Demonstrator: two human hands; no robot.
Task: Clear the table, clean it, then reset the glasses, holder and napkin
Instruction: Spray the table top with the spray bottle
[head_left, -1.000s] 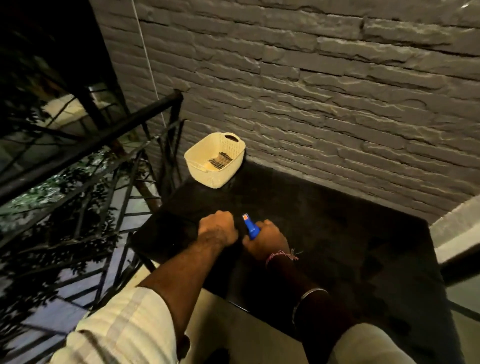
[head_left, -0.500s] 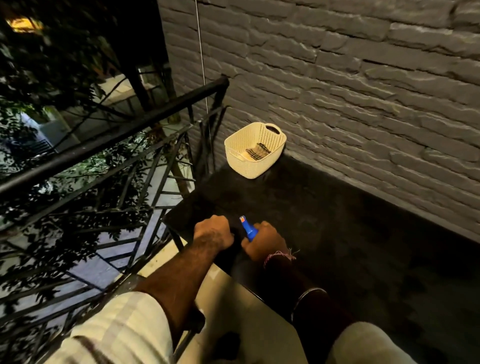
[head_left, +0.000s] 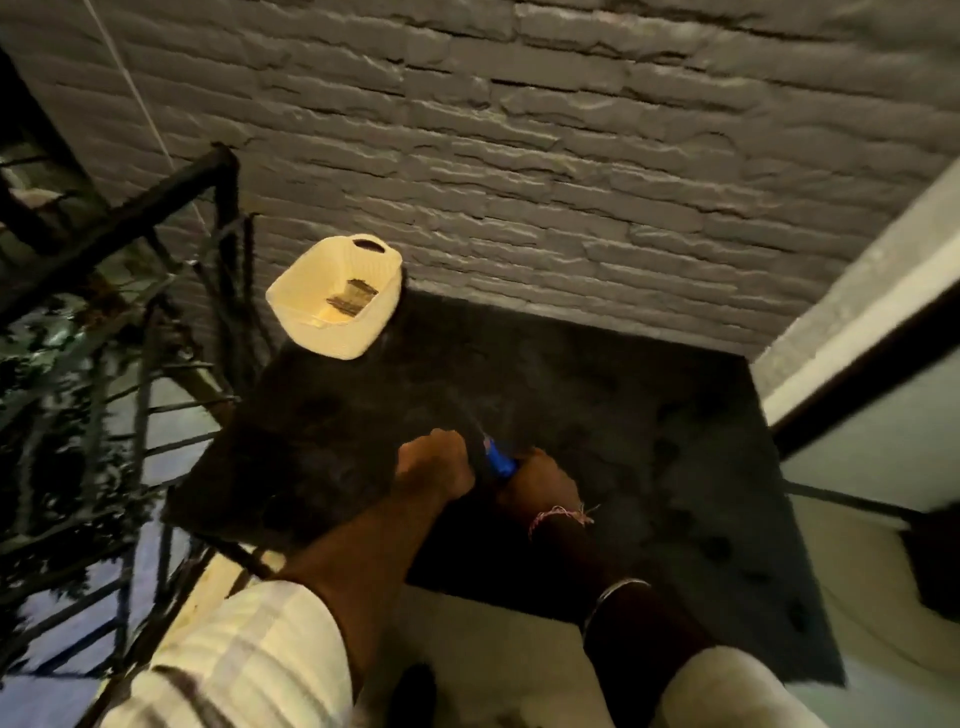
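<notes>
Near edge of the dark worktop (head_left: 597, 415): both hands sit close together. Right hand (head_left: 540, 480) is wrapped round a blue spray bottle (head_left: 500, 460), nozzle aimed far across the top; faint mist shows just past it. Left hand (head_left: 434, 465) is fisted; whether it holds a cloth cannot be told. Cream basket (head_left: 337, 299) stands at the far left corner against the brick wall (head_left: 571, 156), something striped inside. No glasses, holder or napkin visible. Judgement: cleaning step. Bottle likely light, rigid plastic, slick if wet; best gripped at the neck, finger on the trigger.
</notes>
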